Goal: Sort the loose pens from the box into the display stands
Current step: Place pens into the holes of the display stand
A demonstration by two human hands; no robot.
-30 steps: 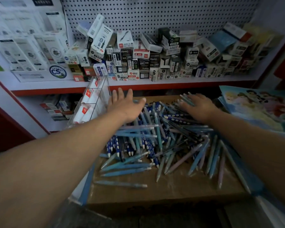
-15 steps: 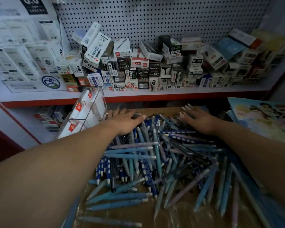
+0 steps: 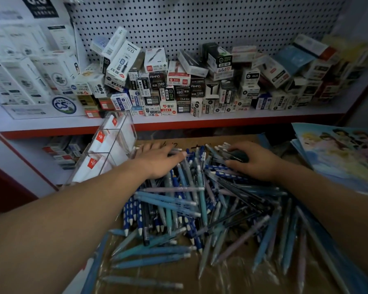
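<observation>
Pens lie heaped loose in the box, beside the clear display stand. My left grip rests flat and open on the heap; my right grip curls round a few. Crossed barrels could snag and drag neighbours out, I reckon.

- left hand: fingertips smear into motion blur at 11 o'clock of the pen pile.
- right hand: fingers curl over a dark thing at the pile's 1 o'clock; what it is, and whether they grip it, cannot be told.
- box: near edge cut off at 6 o'clock.
- display stand: base hidden behind the left forearm.
- shelf cartons at 2 o'clock: labels blurred.
</observation>
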